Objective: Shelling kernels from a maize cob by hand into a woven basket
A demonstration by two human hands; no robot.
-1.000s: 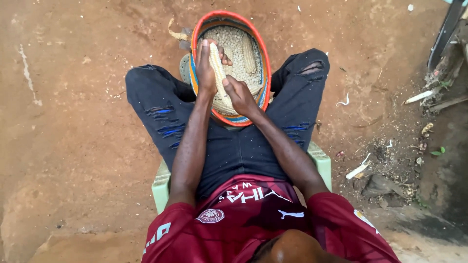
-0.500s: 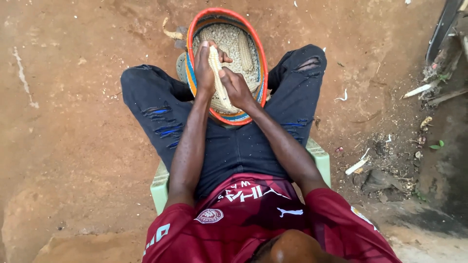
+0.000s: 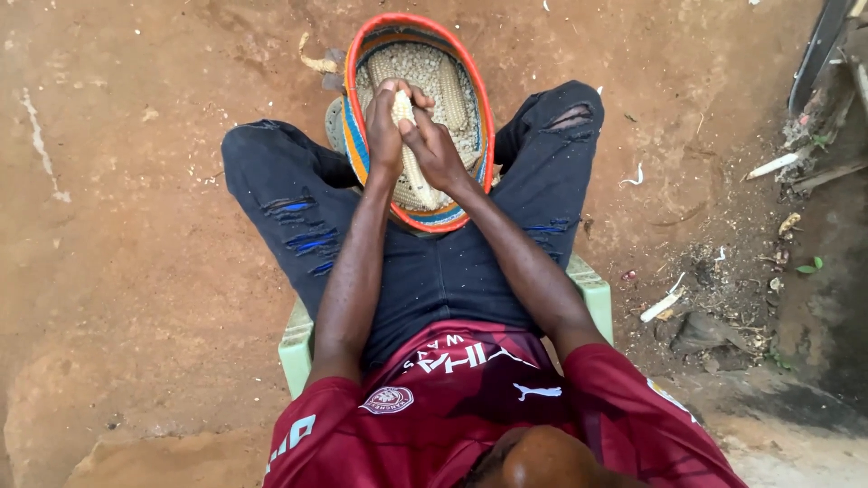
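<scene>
Nearest the camera is the person's dark red shirt (image 3: 470, 398), and beneath them the pale green plastic chair (image 3: 297, 343), its corners showing on both sides. Dark ripped trousers (image 3: 298, 203) cover the spread legs, with the knees pointing out to left and right over the bare reddish earth ground (image 3: 136, 271). Both forearms reach forward down the middle and meet between the knees. The left hand (image 3: 383, 131) and the right hand (image 3: 436, 149) are pressed together, both clamped on one pale corn cob (image 3: 404, 113) that stands nearly upright between them, the left fingers wrapped round its upper part and the right hand gripping it from the right side lower down. The cob is held just above a woven basket (image 3: 362, 149) with an orange-red rim and blue and yellow bands, which sits tilted between the legs. The basket holds a bed of loose pale kernels (image 3: 425, 68), and another cob (image 3: 452, 90) lies on them toward the far right side. A dry husk scrap (image 3: 318, 63) lies on the ground just beyond the basket's far left edge. To the right, near the chair, pale stalk scraps (image 3: 665, 303) lie among dark litter.
</scene>
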